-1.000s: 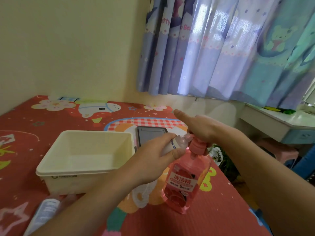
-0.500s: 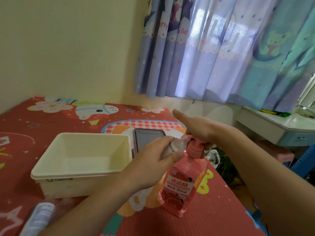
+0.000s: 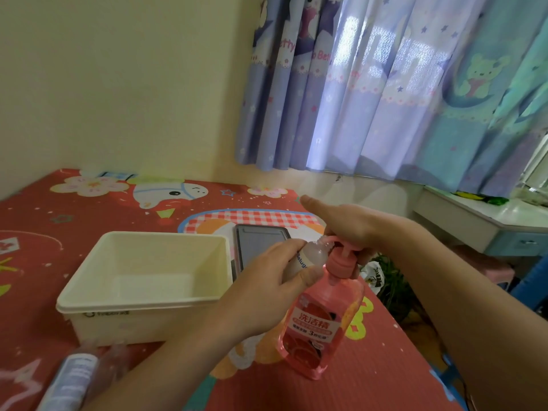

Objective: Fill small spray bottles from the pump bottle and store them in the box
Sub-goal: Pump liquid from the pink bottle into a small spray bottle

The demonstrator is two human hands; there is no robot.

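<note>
A pink pump bottle (image 3: 318, 327) of translucent plastic, its red-and-white label printed with Chinese characters, stands upright near the right edge of a red cartoon-print mat (image 3: 44, 247), pump head (image 3: 341, 256) on top and its spout reaching left. Against that spout a person's left hand (image 3: 267, 289) holds a small spray bottle (image 3: 308, 258), clear and frosted with blue lettering on a white label; fingers and thumb are wrapped round its lower body. The small bottle lies tilted, its long axis running from lower left to upper right, the open neck aimed up and right at the pump's spout, just above the pink bottle's shoulder. The right hand (image 3: 350, 226) rests over the pump head from behind, palm down, index finger stretched straight out to the left while the remaining fingers curl down around the pump's rear. Both forearms enter from the bottom of the frame. To the left of the hands sits an open cream box (image 3: 142, 304), and between box and bottles lies a dark phone (image 3: 258, 241), face up. Another clear bottle (image 3: 74, 378) lies blurred at the lower left. Purple and teal curtains (image 3: 385, 99) hang behind.
</note>
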